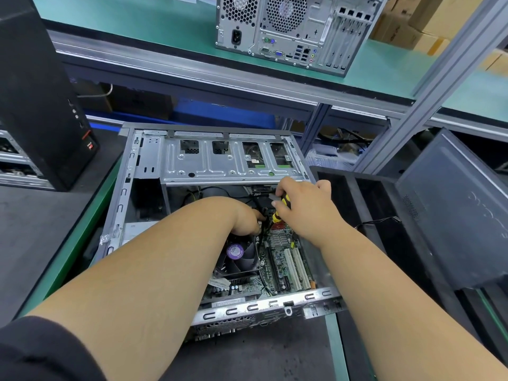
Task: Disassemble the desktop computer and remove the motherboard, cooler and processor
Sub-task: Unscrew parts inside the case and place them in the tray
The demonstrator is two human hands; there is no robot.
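Note:
An open desktop case [154, 171] lies on its side on the bench. Inside it sits the green motherboard [277, 240] with white slots. A black cooler fan [242, 257] with a purple label stands on the board. My right hand [305, 207] grips a yellow and black screwdriver [281, 207], tip pointing down at the board's far part. My left hand [247, 218] reaches into the case just left of the screwdriver, fingers curled at black cables [261, 213]; what they hold is hidden. The processor is not visible.
A silver drive cage [220, 160] spans the case's far end. A removed dark side panel [450, 210] leans at the right. Another black tower [35, 92] stands at the left, and a third case [297, 31] sits on the upper shelf.

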